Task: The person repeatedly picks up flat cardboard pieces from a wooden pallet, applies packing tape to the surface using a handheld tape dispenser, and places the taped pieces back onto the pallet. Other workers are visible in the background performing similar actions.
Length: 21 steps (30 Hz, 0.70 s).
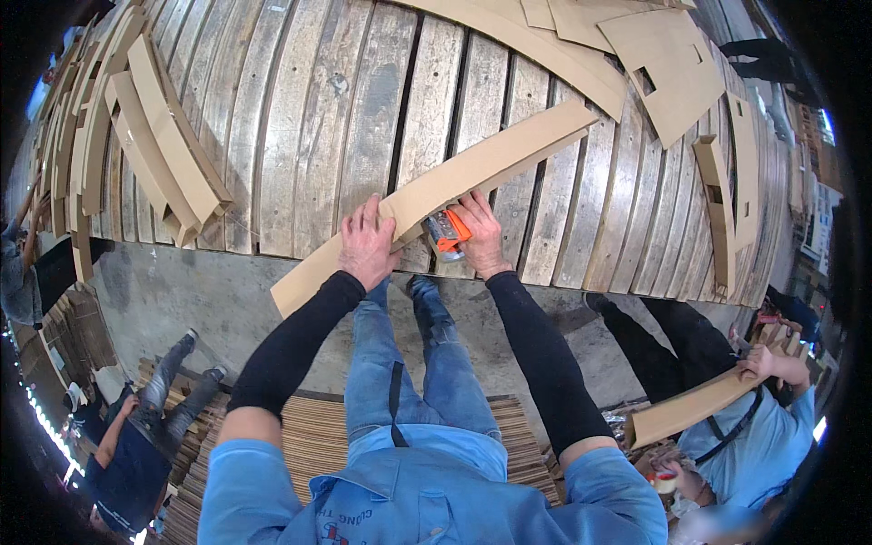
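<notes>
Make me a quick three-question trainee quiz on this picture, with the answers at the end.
1. True or false: the left hand is on the long cardboard piece.
2. Which hand holds the orange handheld tool? A, left; B, right; C, both.
3. Fill in the blank: the surface of the work table is made of wooden ____.

Key: 1, true. 2, B, the right hand. 3, slats.

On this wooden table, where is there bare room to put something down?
Bare slats: between the left-end cardboard pieces and the long strip; also between the right hand and the right-end strip. Crowded: the left end, and upper right, under flat sheets.
</notes>
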Available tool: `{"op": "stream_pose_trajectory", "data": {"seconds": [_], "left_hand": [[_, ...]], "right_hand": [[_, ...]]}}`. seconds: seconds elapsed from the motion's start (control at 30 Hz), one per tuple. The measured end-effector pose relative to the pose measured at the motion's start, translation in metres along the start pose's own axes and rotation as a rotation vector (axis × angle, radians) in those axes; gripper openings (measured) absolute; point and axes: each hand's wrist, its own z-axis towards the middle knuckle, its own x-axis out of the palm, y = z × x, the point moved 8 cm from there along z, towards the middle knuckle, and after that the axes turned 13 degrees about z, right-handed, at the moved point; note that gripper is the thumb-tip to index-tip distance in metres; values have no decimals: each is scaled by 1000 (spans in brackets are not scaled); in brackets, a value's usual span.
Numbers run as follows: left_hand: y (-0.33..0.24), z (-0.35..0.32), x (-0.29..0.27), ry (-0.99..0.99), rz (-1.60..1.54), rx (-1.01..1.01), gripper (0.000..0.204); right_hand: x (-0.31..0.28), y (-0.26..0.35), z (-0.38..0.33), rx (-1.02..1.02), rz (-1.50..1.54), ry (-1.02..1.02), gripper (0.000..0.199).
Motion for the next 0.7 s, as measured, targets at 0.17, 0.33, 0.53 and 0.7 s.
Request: {"op": "stream_pose_trajectory", "data": {"seconds": [0.17,0.33,0.53,0.7], "left_hand": [[4,-4,10,-98,-24,9,41],[-6,0,5,-190,-20,21,25],[-41,21,5,-172,46,38,23],[-34,44,13,-125,-60,80,28]], "right_hand": [[-31,12,-18,-51,-27,91,59],[-79,-34,-80,348,341,1,54],[-79,-15,42,546,549,-70,55],[-50,-42,62,638,626,-22,62]]}}
